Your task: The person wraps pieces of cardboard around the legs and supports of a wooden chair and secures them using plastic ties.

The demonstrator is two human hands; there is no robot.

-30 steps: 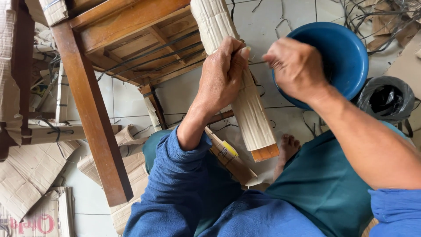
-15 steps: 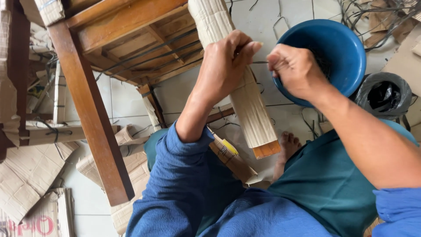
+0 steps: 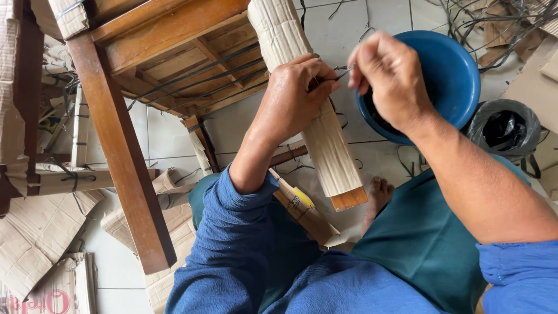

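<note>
Two hands work one thin wire: left hand clamped on the cardboard-wrapped chair leg, right hand fingers pinched together on it, so overtwisting may snap it

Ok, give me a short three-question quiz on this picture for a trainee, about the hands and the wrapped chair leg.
1. True or false: the left hand grips the cardboard-wrapped chair leg.
2. What does the right hand pinch? A) a thin dark strap B) a paintbrush C) a hammer
3. Fill in: behind the right hand, on the tiled floor, sits a blue ____.

Key: 1 true. 2 A. 3 bowl.
</note>
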